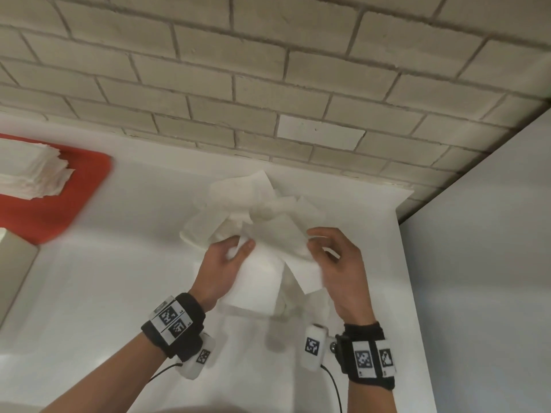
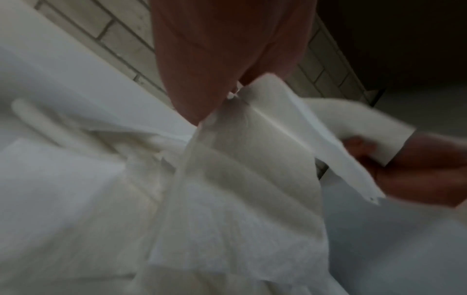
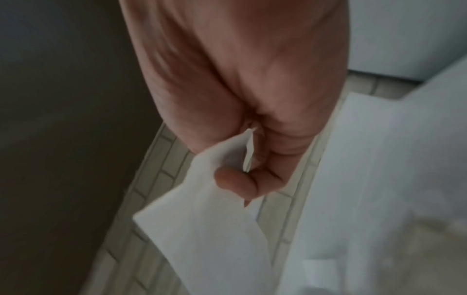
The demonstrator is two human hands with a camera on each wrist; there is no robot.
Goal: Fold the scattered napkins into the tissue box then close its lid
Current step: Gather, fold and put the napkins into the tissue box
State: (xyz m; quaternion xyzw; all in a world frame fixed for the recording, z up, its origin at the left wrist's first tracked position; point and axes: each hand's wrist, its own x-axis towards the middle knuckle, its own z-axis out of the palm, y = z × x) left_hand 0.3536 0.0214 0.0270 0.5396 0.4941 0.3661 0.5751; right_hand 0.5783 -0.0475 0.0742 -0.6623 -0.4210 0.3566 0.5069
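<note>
Napkin (image 1: 275,248) lifted above table (image 1: 104,293), near its right edge; left hand (image 1: 222,268) pinching one end, right hand (image 1: 338,268) pinching the other. Loose napkin heap (image 1: 253,204) just behind, toward back edge. Stacked napkins (image 1: 29,174) on red tray (image 1: 59,210) at far left.

head: above, facing down | wrists: close (along palms) | shared: napkin (image 1: 277,242)
</note>
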